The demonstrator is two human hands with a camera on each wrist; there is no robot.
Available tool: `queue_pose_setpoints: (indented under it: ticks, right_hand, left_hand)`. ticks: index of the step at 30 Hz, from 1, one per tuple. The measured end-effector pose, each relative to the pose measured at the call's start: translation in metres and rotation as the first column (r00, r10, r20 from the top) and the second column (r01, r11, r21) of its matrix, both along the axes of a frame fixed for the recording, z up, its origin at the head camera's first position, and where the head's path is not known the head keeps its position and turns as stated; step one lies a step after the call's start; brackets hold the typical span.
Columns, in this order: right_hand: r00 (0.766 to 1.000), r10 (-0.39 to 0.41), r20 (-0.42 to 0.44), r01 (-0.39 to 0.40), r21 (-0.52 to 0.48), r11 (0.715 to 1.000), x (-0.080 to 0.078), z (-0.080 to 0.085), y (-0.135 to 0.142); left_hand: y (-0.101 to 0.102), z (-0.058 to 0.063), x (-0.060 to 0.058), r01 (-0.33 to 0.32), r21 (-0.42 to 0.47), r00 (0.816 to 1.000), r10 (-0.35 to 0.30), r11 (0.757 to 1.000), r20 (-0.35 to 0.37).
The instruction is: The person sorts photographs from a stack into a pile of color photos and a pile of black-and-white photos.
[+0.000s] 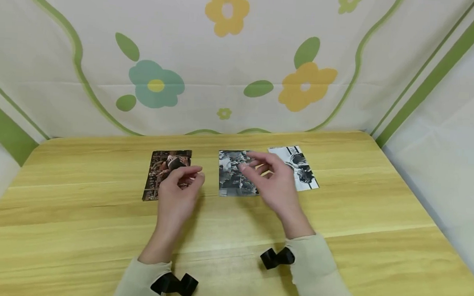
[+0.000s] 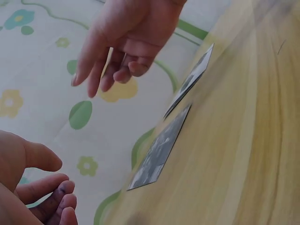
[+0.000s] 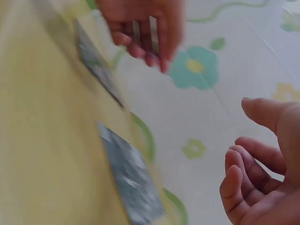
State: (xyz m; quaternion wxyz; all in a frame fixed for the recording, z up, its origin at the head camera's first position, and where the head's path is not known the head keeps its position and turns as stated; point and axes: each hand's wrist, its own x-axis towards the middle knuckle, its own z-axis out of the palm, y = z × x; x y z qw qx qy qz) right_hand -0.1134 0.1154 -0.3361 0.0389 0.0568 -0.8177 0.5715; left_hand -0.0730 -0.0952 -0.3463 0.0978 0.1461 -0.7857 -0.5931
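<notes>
Three picture cards lie in a row on the wooden table. At the left is a dark brown one [image 1: 153, 176], a black-and-white one [image 1: 231, 180] lies in the middle, and a paler black-and-white one [image 1: 305, 173] is tilted at the right. My left hand [image 1: 178, 196] hovers over the lower right part of the brown card, fingers loosely bent, holding nothing. The right hand [image 1: 277, 186] hangs over the gap between the middle and right cards, hiding part of both. Its fingers [image 3: 253, 173] are relaxed and apart from the thumb, with nothing between them.
The wooden table [image 1: 224, 236] reaches back to a white cloth [image 1: 226, 53] printed with flowers and green leaves. More white cloth [image 1: 455, 132] hangs along the right side. Black devices [image 1: 269, 259] are strapped at both wrists over light sleeves.
</notes>
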Motion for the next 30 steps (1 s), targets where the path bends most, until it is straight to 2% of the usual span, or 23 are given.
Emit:
queue_pose_setpoints:
  ticks: [6,10,13,16,19,21,26,30]
  right_hand:
    - [0.997,-0.074,-0.011,0.074,0.014,0.997,-0.006,0.003,0.026]
    - [0.993,-0.103,0.052,0.099,0.066,0.993,-0.011,-0.005,0.032]
    - [0.988,-0.111,0.106,0.095,0.144,0.985,-0.015,-0.017,0.026]
    - [0.983,-0.120,0.137,0.079,0.274,0.958,-0.018,-0.033,0.017]
    - [0.984,-0.129,0.126,0.069,0.398,0.915,-0.017,-0.044,0.008]
    - [0.986,-0.135,0.096,0.080,0.438,0.895,-0.016,-0.049,0.003]
    - [0.986,-0.149,0.069,0.104,0.444,0.890,-0.013,-0.053,-0.003]
    - [0.984,-0.155,0.083,0.104,0.436,0.894,-0.013,-0.053,-0.003]
  left_hand:
    - [0.007,-0.006,-0.002,0.025,-0.002,1.000,-0.025,1.000,0.013]
    - [0.016,-0.016,-0.005,0.108,-0.091,0.994,-0.106,0.990,0.024]
    - [0.023,-0.025,-0.008,0.200,-0.222,0.980,-0.189,0.954,0.068]
    - [0.029,-0.032,-0.010,0.248,-0.326,0.968,-0.222,0.912,0.115]
    - [0.032,-0.036,-0.013,0.252,-0.369,0.967,-0.217,0.895,0.133]
    - [0.034,-0.037,-0.015,0.254,-0.388,0.967,-0.219,0.886,0.131]
    - [0.038,-0.040,-0.016,0.257,-0.420,0.966,-0.222,0.870,0.132]
    - [0.040,-0.042,-0.015,0.235,-0.389,0.972,-0.206,0.891,0.115]
